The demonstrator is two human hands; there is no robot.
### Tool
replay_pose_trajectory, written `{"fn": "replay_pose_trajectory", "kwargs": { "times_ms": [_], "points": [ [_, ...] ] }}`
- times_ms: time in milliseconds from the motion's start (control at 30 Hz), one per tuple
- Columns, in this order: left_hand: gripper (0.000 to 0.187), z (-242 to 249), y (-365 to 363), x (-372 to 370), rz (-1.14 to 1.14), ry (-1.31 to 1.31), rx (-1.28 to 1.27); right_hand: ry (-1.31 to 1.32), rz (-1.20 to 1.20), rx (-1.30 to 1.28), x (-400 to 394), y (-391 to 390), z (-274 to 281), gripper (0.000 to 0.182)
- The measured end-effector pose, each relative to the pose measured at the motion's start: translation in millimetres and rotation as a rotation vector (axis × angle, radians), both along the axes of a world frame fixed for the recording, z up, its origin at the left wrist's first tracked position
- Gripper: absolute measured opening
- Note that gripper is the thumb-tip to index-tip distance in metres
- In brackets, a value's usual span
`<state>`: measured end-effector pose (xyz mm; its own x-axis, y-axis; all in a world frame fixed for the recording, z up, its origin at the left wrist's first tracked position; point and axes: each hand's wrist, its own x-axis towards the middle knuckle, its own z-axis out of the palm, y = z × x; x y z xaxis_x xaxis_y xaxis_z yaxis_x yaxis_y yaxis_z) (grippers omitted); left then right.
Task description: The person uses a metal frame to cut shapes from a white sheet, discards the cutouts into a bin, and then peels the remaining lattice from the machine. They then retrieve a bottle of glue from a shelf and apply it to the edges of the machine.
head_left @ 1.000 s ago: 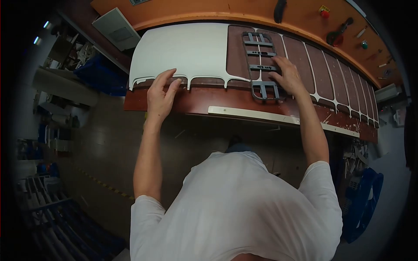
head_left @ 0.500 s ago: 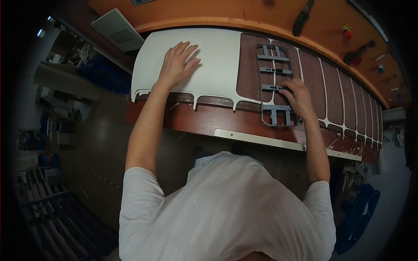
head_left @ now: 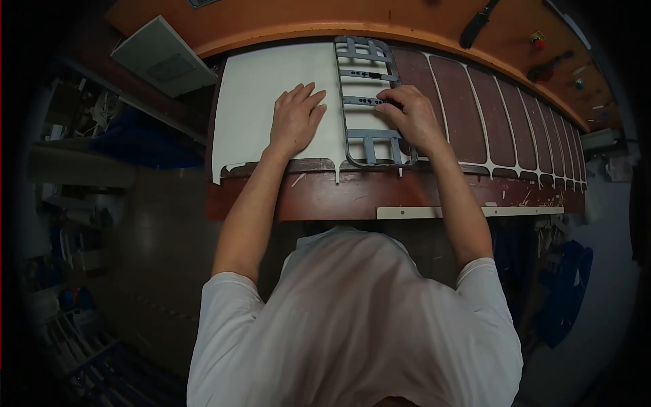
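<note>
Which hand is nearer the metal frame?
Right. The right hand is on the metal frame, gripping a crossbar; the left hand lies on the white sheet, left of the frame.

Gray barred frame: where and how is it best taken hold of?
Likely the second crossbar from the near end, pinched from above and the right, as the right hand has it: the frame sits broad side up over the white sheet, and that narrow bar leaves room on both sides.

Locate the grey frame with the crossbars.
In the head view, the grey frame lies upper centre, over the right end of the white sheet, with the right hand at its right side.
</note>
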<state>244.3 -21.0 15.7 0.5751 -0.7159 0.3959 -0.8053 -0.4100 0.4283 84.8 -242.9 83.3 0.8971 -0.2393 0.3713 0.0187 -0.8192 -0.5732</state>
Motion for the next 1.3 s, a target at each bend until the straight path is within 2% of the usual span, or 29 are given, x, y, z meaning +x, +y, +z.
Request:
{"fn": "replay_pose_trajectory", "kwargs": {
  "times_ms": [233, 333, 433, 467, 700, 800, 900, 967, 1100, 1233, 1300],
  "points": [
    [0.041, -1, 5, 7, -0.026, 0.133, -0.139, 0.068, -0.006, -0.123, 29, 18, -23, 0.025],
    [0.049, 5, 7, 5, -0.018, 0.179, -0.132, 0.080, -0.021, -0.084, 27, 18, -29, 0.024],
    [0.058, 9, 7, 2, -0.049, 0.112, -0.076, 0.059, -0.037, -0.053, 24, 18, -29, 0.024],
    [0.065, 9, 8, 1, -0.079, 0.154, -0.069, 0.052, -0.045, -0.041, 24, 18, -30, 0.024],
    [0.070, 17, 7, -5, -0.142, 0.086, 0.040, 0.098, -0.043, -0.081, 41, -6, -33, 0.026],
    [0.071, 20, 7, -9, -0.157, 0.082, 0.081, 0.008, 0.034, 0.090, 34, -13, -37, 0.038],
    [0.068, 22, 6, -8, -0.188, 0.091, 0.124, -0.166, -0.040, 0.071, 14, -18, -45, 0.054],
    [0.071, 21, 5, -5, -0.212, 0.107, 0.152, -0.047, -0.093, 0.118, -1, -20, -48, 0.053],
    [0.091, 26, 6, -26, -0.281, 0.061, 0.220, -0.039, -0.075, 0.143, -9, -19, -53, 0.046],
    [0.088, 25, 5, -50, -0.212, 0.047, 0.214, -0.006, -0.145, 0.150, -9, -13, -52, 0.044],
    [0.087, 21, 4, -56, -0.203, 0.034, 0.192, -0.095, -0.144, 0.150, -10, -14, -59, 0.043]
  ]
}}
